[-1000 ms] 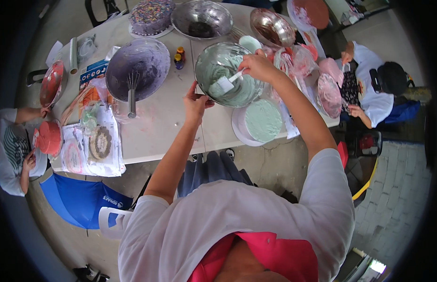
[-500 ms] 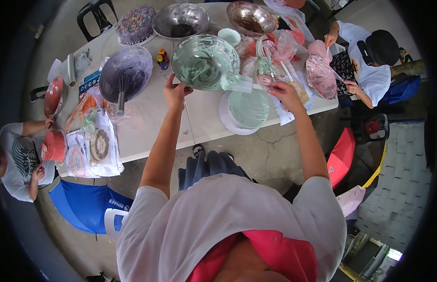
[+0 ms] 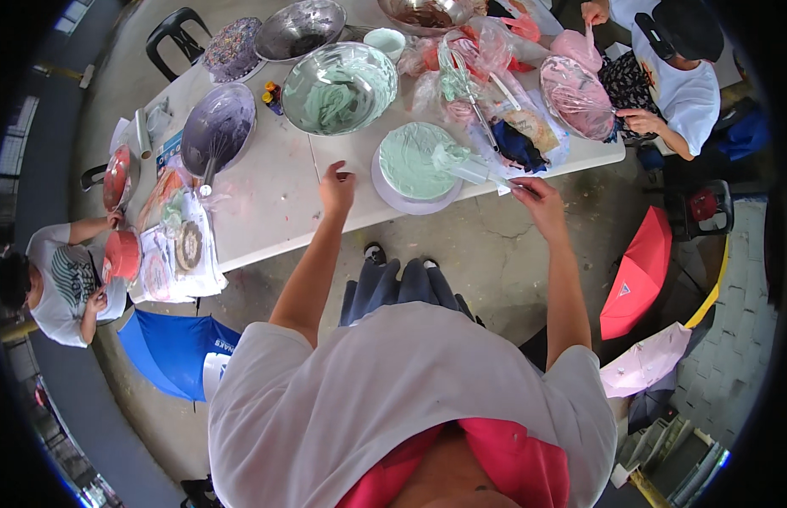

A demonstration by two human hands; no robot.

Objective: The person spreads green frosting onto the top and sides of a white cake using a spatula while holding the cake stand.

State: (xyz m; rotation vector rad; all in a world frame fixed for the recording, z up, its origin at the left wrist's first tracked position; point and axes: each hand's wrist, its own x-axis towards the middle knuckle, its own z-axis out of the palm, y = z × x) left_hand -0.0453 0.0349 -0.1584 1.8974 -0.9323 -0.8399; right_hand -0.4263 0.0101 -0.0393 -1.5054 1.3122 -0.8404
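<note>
A round cake [image 3: 410, 161] coated in mint-green frosting stands on a white round board [image 3: 392, 196] near the table's front edge. My right hand [image 3: 541, 206] grips the handle of a spatula [image 3: 471, 169]. A lump of mint frosting clings to the blade, which hangs over the cake's right side; whether it touches the cake I cannot tell. My left hand [image 3: 337, 188] is left of the cake, empty, with its fingers loosely bent and apart. Beyond it, a steel bowl [image 3: 381, 103] smeared with mint frosting rests on the table.
On the left stand a bowl of purple frosting [image 3: 243, 127] with a whisk and a sprinkle-covered cake [image 3: 232, 49]. Frosting-smeared plastic bags [image 3: 444, 97] and a whisk lie right of the mint bowl. Two people work at the table's ends, one beside a red cake [image 3: 122, 254], one with a pink bowl [image 3: 550, 93].
My left hand has let go of the mint bowl, which now rests on the table. My right hand has drawn the frosting-loaded spatula from the bowl's edge to over the cake.
</note>
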